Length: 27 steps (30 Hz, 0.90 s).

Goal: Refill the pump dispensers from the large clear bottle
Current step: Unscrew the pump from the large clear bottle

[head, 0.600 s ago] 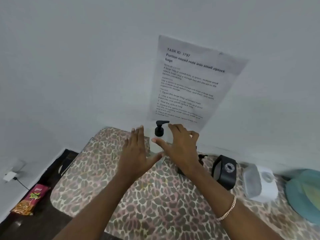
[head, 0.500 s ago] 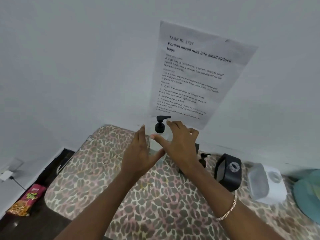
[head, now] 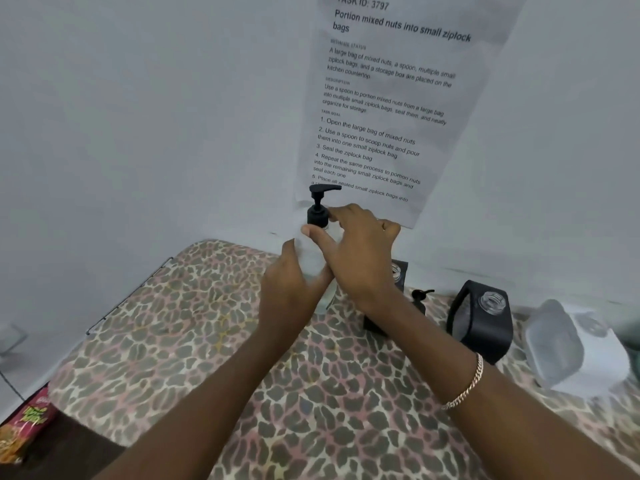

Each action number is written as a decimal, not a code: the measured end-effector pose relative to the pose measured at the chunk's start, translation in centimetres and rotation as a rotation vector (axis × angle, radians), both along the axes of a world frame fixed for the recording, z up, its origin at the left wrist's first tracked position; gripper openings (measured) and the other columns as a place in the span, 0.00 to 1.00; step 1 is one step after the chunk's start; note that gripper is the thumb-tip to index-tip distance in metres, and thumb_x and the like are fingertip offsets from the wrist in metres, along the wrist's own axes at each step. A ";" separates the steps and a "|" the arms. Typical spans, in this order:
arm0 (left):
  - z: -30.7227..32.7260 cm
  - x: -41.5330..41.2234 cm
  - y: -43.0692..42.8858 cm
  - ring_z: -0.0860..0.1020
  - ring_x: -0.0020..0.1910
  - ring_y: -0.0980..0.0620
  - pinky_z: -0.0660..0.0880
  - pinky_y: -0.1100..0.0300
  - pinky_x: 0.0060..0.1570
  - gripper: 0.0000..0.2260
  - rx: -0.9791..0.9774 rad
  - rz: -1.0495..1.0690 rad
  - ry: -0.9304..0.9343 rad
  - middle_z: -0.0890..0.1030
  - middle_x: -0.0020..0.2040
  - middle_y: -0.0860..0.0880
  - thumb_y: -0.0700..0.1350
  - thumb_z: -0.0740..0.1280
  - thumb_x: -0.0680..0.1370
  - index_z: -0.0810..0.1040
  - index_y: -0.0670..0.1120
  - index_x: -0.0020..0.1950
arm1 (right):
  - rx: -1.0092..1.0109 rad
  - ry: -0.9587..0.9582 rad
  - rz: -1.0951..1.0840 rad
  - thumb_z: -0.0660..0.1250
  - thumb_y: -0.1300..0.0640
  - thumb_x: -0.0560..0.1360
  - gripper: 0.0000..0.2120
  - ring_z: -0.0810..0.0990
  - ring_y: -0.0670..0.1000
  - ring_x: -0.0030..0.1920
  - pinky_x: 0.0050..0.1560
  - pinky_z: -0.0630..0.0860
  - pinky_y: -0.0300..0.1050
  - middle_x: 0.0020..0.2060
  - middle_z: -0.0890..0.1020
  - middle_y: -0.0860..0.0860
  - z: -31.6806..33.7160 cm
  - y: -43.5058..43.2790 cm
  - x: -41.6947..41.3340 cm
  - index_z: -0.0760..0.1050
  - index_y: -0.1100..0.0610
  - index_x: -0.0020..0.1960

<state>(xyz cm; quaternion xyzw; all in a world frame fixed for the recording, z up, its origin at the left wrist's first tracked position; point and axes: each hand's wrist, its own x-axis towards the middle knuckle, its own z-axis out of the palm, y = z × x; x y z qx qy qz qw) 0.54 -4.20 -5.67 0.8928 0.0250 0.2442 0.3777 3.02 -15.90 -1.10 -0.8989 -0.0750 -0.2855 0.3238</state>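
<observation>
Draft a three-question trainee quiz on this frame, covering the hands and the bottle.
1. True or false: the left hand holds the clear bottle by its body.
2. The right hand pinches: A) the black pump collar; B) the small dark dispenser; C) the wall sheet.
3. Fill in: the clear bottle stands ____ on the patterned table.
Key: 1 true; 2 A; 3 upright.
</observation>
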 end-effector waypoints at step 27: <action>1.2 -18.3 -5.1 0.81 0.48 0.52 0.79 0.54 0.46 0.26 -0.100 -0.309 -0.100 0.83 0.52 0.50 0.62 0.74 0.76 0.76 0.46 0.65 | 0.301 -0.053 -0.037 0.75 0.39 0.75 0.19 0.78 0.50 0.55 0.61 0.75 0.54 0.48 0.82 0.46 1.9 -7.0 -21.3 0.84 0.53 0.55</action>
